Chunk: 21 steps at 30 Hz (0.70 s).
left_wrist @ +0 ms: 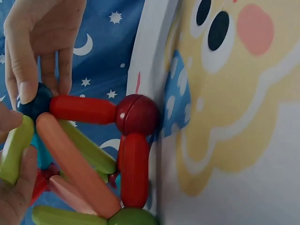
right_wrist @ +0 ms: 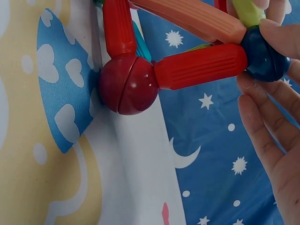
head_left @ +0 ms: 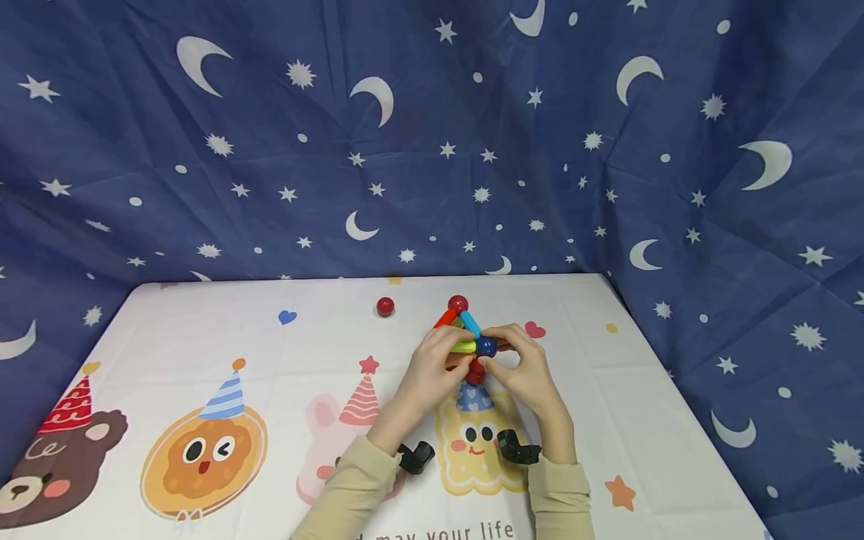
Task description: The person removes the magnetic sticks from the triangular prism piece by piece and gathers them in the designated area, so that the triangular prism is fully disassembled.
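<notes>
A frame of coloured rods and balls, which looks like a magnetic building set, stands between both hands. My right hand (head_left: 529, 371) pinches its dark blue ball (right_wrist: 266, 55) between thumb and fingers. My left hand (head_left: 432, 367) grips a yellow-green rod (left_wrist: 16, 150) whose end meets that ball. From the blue ball, a red rod (right_wrist: 201, 66) runs to a dark red ball (right_wrist: 129, 84), and an orange rod (left_wrist: 77, 161) slants down to a green ball (left_wrist: 132, 218). A light blue rod (head_left: 470, 324) leads to another red ball (head_left: 457, 304) at the back. The left hand hides part of the frame.
A loose red ball (head_left: 385, 306) lies near the table's back edge, left of the frame. The white tablecloth (head_left: 223, 322) carries printed cartoon figures. Behind it hangs a dark blue curtain (head_left: 418, 90) with moons and stars. Black wrist mounts (head_left: 416, 457) sit at both cuffs.
</notes>
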Tool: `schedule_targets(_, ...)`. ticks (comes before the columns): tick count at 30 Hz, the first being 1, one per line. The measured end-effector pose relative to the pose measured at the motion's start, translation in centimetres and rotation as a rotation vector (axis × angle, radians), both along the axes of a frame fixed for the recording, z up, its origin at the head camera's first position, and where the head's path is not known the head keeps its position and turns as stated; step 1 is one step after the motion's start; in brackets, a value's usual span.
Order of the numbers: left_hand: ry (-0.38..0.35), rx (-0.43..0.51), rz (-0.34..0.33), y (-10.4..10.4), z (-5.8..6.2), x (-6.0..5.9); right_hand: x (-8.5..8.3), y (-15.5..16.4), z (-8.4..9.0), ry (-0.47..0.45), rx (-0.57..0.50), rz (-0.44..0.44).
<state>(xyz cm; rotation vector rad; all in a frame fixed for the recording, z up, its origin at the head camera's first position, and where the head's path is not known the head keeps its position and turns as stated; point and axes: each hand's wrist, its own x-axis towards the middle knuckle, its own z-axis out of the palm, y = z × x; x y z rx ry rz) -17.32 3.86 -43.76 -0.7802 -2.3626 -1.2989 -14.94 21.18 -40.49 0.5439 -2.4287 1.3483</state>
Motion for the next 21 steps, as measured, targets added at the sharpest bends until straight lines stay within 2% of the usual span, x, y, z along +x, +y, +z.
schedule_targets(4,-0.073,0.053,-0.007,0.4,-0.3,0.3,0.0,-0.1,0.1,-0.016,-0.002,-0.001)
schedule_targets(9,-0.119,0.130,0.015,0.9,-0.6,0.5,0.1,0.0,0.1,-0.028,-0.005,0.002)
schedule_targets(17,-0.119,0.200,0.098,1.8,-1.2,0.7,0.1,0.1,0.0,-0.043,-0.001,0.010)
schedule_targets(21,-0.098,0.238,0.108,1.9,-1.5,0.8,0.1,0.1,-0.1,-0.047,-0.001,0.009)
